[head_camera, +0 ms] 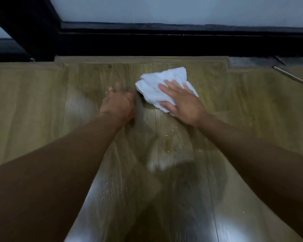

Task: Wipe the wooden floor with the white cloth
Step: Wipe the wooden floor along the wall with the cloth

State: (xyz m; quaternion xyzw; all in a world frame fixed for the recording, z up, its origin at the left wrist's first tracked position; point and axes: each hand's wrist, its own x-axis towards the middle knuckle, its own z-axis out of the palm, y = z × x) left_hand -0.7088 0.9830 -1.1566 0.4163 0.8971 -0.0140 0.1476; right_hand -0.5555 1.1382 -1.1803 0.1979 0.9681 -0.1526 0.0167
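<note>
White cloth [162, 84]: bunched and creased, lying flat on the wooden floor [42, 105] close to its far edge, slightly right of the middle.

Right hand [184, 102]: laid palm down on the cloth's near right part, fingers straight and spread, thumb along the near edge of the cloth – pressing, not gripping.

Left hand [117, 102]: set down on bare boards just left of the cloth, close to its left edge; contact with the cloth not discernible. Holding nothing visible. Fingers pointing away and blurred, so curled or straight cannot be told.

Wet patch [168, 145]: small glinting droplets and a faint stain on the boards nearer than the cloth, between the two forearms.

Dark frame [164, 44]: running along the floor's far edge, pale wall [164, 7] above it.

Metal rod [292, 76]: thin, lying aslant at the floor's far right corner, well apart from the cloth.
</note>
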